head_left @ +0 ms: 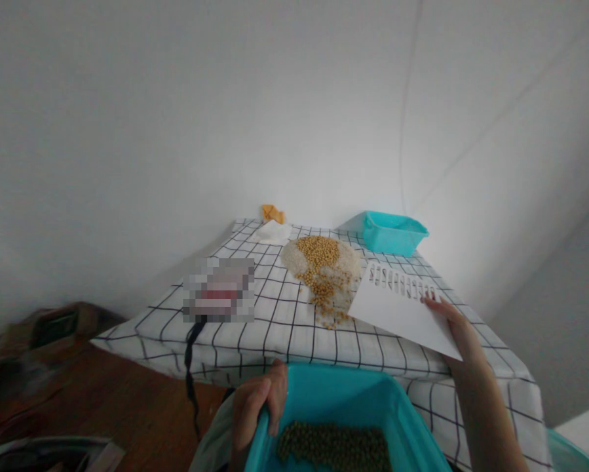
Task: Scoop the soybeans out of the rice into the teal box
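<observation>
My left hand is closed over the left rim of a turquoise plastic tub, held against the table's front edge. Small dark-green beans cover part of the tub's bottom. My right hand grips a white sheet with a row of slots, thumb on top and other fingers hidden beneath. The sheet's left corner touches or nearly touches a heap of yellow soybeans lying on white rice-like grains. Some soybeans trail toward the front.
A second turquoise tub stands at the back right. At the back left lie a white crumpled item and an orange-yellow item. A pixelated object with a black strap is left on the checked tablecloth.
</observation>
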`<state>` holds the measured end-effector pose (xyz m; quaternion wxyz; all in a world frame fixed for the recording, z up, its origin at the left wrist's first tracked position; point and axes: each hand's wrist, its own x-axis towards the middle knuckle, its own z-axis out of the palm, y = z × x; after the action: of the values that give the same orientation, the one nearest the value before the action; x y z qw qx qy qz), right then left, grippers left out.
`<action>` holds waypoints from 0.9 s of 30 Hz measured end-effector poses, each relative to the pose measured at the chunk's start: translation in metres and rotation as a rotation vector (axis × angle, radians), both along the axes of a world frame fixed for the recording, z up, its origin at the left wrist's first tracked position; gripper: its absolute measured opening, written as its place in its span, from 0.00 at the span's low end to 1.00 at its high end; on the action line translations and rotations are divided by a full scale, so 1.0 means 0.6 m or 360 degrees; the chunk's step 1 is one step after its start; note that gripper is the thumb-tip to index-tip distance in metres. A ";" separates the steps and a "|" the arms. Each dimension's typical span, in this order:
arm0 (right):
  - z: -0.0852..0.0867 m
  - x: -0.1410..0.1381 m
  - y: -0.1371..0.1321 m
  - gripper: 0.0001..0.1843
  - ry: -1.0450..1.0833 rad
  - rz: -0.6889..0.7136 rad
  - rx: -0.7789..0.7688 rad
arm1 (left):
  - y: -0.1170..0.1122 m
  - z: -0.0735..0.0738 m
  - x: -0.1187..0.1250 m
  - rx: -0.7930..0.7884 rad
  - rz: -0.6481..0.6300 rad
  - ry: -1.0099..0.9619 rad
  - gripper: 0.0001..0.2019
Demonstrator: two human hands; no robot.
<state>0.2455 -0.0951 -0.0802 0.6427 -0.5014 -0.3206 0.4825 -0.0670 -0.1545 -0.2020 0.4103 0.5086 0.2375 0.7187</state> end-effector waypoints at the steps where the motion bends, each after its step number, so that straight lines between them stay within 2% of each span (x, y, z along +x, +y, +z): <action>1: 0.000 0.000 0.000 0.14 -0.0041 0.0006 -0.0014 | 0.000 -0.001 -0.001 0.0008 0.0005 0.0011 0.30; 7: -0.001 -0.002 0.001 0.14 -0.0256 0.0103 -0.0096 | -0.003 0.012 -0.004 0.0100 -0.0011 0.0101 0.30; 16: 0.000 -0.006 -0.003 0.13 -0.0212 0.0050 -0.0069 | -0.006 0.026 0.001 0.0171 -0.0117 0.0160 0.30; 23: 0.000 -0.006 -0.003 0.15 -0.0267 0.0086 -0.0048 | -0.006 0.038 -0.017 0.0233 -0.0233 0.0336 0.30; 27: 0.001 -0.010 -0.007 0.15 -0.0289 0.0130 -0.0007 | -0.005 0.043 -0.016 0.0257 -0.0153 0.0349 0.31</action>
<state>0.2392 -0.0994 -0.0799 0.5896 -0.5309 -0.3966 0.4617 -0.0764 -0.1577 -0.1763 0.3734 0.6263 0.1976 0.6552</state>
